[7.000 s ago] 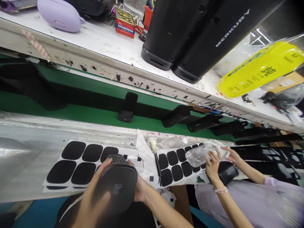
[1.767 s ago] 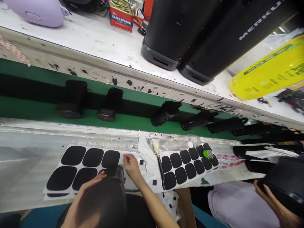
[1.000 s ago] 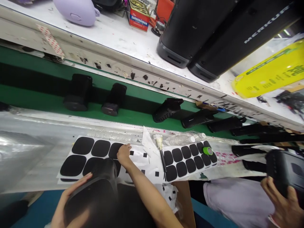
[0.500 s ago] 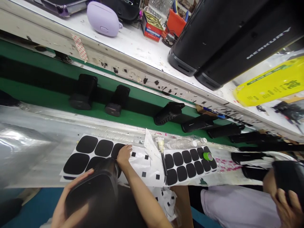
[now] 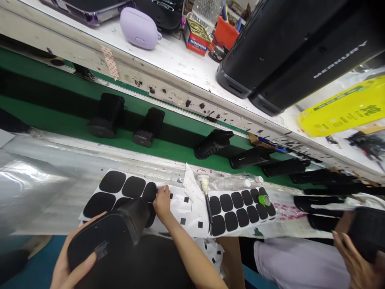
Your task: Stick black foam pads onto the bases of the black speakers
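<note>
My left hand [image 5: 73, 257] grips a black plastic housing [image 5: 120, 245] with rounded corners, its fingers along the far side and the thumb on the flat end. The housing is tilted at the lower left, low in front of me. My right hand [image 5: 163, 202] is over a white sheet [image 5: 177, 206] of black rounded-square stickers. Its fingers are curled together at the right edge of one black sticker [image 5: 149, 192] in the upper row. That edge is partly hidden by the fingertips. Small black squares remain on the bare part of the sheet.
A brush-like tool [image 5: 207, 198] and a second sticker sheet [image 5: 231, 220] with a green tape roll [image 5: 264, 200] lie to the right. Black housings [image 5: 213, 143] stand on the green conveyor belt [image 5: 177, 152] under a cluttered shelf [image 5: 183, 56]. At right, a co-worker's hand [image 5: 355, 257] holds a black housing.
My right hand's fingers, stretched out before, are now curled in at the sticker's edge. The housing in my left hand has tipped and moved left, showing more of its flat end.
</note>
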Motion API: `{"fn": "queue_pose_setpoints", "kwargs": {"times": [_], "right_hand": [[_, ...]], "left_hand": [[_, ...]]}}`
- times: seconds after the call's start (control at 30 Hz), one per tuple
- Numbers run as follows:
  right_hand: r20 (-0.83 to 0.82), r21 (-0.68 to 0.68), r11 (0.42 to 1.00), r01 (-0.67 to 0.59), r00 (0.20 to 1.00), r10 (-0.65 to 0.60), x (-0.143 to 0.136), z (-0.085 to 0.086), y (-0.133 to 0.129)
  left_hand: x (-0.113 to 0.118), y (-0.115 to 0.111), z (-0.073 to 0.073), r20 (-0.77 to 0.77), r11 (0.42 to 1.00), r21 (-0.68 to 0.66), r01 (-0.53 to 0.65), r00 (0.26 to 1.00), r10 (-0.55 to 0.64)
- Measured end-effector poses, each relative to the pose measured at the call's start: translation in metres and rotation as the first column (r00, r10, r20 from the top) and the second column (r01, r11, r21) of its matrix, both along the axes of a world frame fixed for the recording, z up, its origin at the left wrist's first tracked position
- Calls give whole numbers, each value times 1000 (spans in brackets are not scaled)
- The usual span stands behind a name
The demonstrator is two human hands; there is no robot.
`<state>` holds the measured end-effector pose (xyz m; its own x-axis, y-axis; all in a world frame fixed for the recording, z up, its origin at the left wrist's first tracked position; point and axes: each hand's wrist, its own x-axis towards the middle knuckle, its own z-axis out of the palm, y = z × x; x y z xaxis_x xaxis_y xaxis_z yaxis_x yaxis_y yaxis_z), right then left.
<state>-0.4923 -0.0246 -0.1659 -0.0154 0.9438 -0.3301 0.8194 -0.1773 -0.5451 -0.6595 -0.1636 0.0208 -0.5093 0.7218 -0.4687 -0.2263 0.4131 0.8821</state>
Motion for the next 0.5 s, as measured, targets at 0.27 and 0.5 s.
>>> {"fn": "queue_pose_setpoints", "kwargs": {"times": [0.27, 0.5], "right_hand": [[-319, 39, 999, -10, 948, 22, 38, -8, -20], [-334, 40, 993, 107, 939, -88, 24, -14, -7]], "left_hand": [[10, 8, 14, 72, 996, 7, -93, 993, 92], [19, 8, 15, 99, 999, 44, -29, 995, 25]]}}
